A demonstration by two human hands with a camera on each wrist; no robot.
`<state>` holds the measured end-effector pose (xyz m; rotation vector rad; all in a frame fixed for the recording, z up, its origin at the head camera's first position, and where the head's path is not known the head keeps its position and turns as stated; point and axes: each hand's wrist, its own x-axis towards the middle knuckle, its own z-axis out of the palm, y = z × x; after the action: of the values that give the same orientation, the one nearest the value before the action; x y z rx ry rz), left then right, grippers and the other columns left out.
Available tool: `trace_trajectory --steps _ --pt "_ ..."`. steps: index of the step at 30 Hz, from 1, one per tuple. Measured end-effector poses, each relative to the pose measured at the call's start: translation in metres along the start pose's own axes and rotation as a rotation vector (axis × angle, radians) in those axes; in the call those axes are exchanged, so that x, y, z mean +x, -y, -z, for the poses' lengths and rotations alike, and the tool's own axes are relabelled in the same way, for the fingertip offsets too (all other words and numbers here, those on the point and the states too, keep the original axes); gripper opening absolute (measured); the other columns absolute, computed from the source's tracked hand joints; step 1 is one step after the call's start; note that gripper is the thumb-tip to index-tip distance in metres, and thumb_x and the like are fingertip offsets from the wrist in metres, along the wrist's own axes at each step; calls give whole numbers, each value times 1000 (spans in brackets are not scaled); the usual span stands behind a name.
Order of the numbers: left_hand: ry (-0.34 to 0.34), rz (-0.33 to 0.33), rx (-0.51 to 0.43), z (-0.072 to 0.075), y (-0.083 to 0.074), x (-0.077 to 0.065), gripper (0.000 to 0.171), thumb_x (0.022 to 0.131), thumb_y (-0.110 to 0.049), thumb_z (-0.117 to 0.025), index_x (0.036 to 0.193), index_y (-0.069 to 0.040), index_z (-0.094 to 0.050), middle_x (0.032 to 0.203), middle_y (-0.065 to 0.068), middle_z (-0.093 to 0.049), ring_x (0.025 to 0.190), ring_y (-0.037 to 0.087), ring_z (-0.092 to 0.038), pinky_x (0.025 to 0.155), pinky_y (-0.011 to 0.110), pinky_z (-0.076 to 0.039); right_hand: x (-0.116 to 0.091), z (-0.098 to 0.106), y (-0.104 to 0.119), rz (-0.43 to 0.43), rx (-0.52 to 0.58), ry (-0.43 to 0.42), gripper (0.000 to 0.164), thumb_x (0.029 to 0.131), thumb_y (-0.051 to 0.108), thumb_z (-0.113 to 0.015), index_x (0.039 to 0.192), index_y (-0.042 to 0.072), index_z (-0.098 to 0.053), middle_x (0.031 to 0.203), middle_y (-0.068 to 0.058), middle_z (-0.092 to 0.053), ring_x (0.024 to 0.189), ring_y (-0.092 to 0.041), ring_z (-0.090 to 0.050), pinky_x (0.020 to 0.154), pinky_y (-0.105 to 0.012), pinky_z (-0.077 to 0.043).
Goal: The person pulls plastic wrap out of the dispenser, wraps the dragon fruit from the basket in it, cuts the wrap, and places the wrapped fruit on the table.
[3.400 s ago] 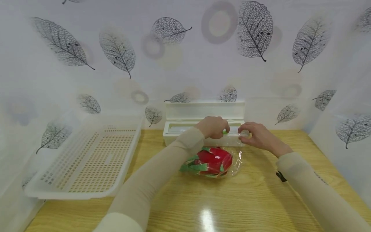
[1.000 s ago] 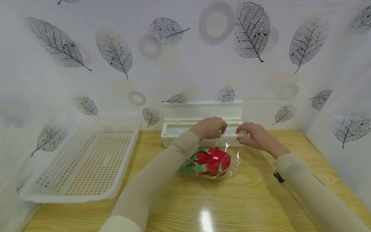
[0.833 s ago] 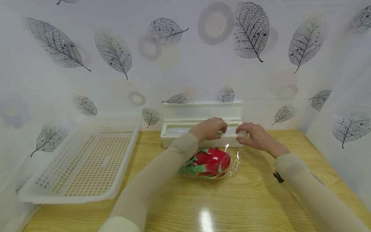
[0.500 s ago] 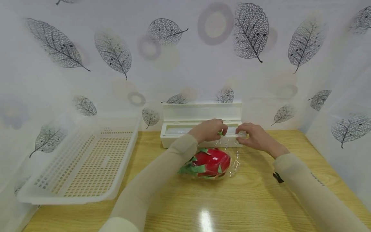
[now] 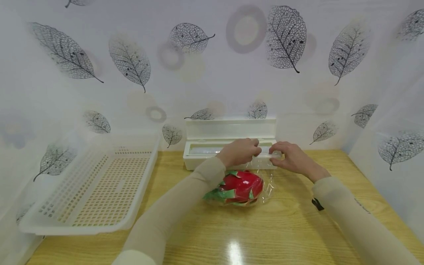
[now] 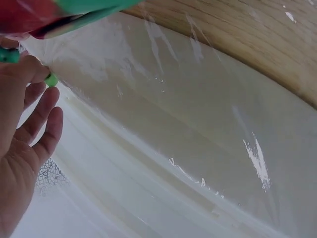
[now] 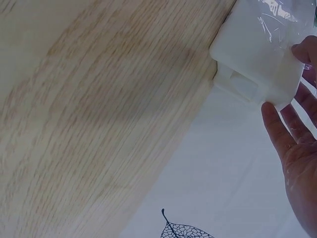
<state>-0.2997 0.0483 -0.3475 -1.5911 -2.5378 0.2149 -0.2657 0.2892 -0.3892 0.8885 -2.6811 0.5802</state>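
Note:
A white cling film box (image 5: 195, 162) stands at the back of the table, its lid (image 5: 232, 129) raised and a film roll (image 5: 203, 150) inside. Along its front edge my left hand (image 5: 240, 151) pinches a small green slide cutter (image 6: 51, 79), which the fingers hide in the head view. My right hand (image 5: 293, 158) grips the box's right end, thumb in front and fingers behind. Clear film (image 5: 269, 186) runs from the box down over a red dragon fruit (image 5: 245, 184) with green scales, lying just in front. In the left wrist view, the film (image 6: 163, 99) stretches across the box's front.
At the left stands a white perforated plastic basket (image 5: 145, 184). Behind and at both sides hangs a white sheet with leaf prints (image 5: 286, 36). The wooden table (image 5: 265, 235) extends in front of the fruit.
My left fingers have shifted slightly right along the box's front edge, and the green cutter has gone out of sight in the head view. My right hand keeps its hold.

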Motion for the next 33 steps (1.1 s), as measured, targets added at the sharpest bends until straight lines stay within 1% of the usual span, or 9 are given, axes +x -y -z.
trace_trajectory --steps 2,5,8,14,21,24,29,31,33 --pt "-20 -36 95 0 -2 -2 20 101 -12 -62 118 -18 -71 114 -2 -68 96 15 -67 86 22 -54 0 0 -1 2 0 -2 21 85 8 -79 104 5 -71 104 -9 -74 95 -29 -69 84 -49 -57" --pt "-46 -73 167 0 -3 -6 21 102 -13 -62 120 -19 -70 114 -4 -70 95 15 -67 85 22 -54 0 -1 -2 -1 -6 -4 22 85 9 -80 104 6 -71 104 -9 -74 94 -28 -69 83 -48 -57" --pt "-56 -83 164 0 -2 -9 21 102 -13 -62 121 -19 -69 114 -5 -71 96 15 -67 86 22 -54 0 -1 -4 -9 -14 -4 21 85 9 -80 104 6 -71 103 -9 -74 94 -27 -69 82 -47 -56" --pt "-39 -73 127 -2 1 -12 20 102 -12 -62 119 -18 -69 115 -5 -72 100 14 -69 89 23 -55 1 -1 -3 -15 -7 3 21 85 10 -80 104 6 -71 105 -11 -74 96 -30 -69 84 -50 -56" --pt "-41 -26 66 -7 4 -14 19 101 -8 -61 115 -18 -70 114 -5 -72 101 14 -69 89 23 -55 2 -2 -2 -14 -2 -4 22 85 10 -79 104 6 -70 105 -11 -73 96 -30 -69 85 -50 -56" --pt "-45 0 11 -8 4 -14 22 100 -7 -62 117 -17 -70 116 -4 -73 101 15 -69 90 23 -56 2 -2 -2 -13 -4 -5 21 85 10 -79 104 6 -70 104 -10 -73 95 -29 -68 84 -49 -56" --pt "-34 127 -131 -11 -1 -11 30 99 -9 -61 126 -20 -69 123 0 -70 103 16 -68 90 27 -57 0 -1 -2 -14 -4 -9 21 85 9 -79 103 6 -71 103 -10 -73 92 -28 -68 81 -48 -56" --pt "-35 175 -144 -12 -2 -11 32 99 -10 -59 127 -22 -69 123 2 -69 102 17 -68 88 28 -58 0 -2 -2 -15 -2 -11 21 85 9 -79 103 6 -71 103 -10 -73 92 -28 -68 80 -47 -56" --pt "-45 200 -109 -12 -3 -13 33 99 -13 -57 127 -25 -69 121 1 -69 103 18 -67 88 32 -58 0 -2 -2 -16 2 -11 21 84 9 -79 103 6 -71 103 -10 -73 91 -27 -68 80 -46 -56"
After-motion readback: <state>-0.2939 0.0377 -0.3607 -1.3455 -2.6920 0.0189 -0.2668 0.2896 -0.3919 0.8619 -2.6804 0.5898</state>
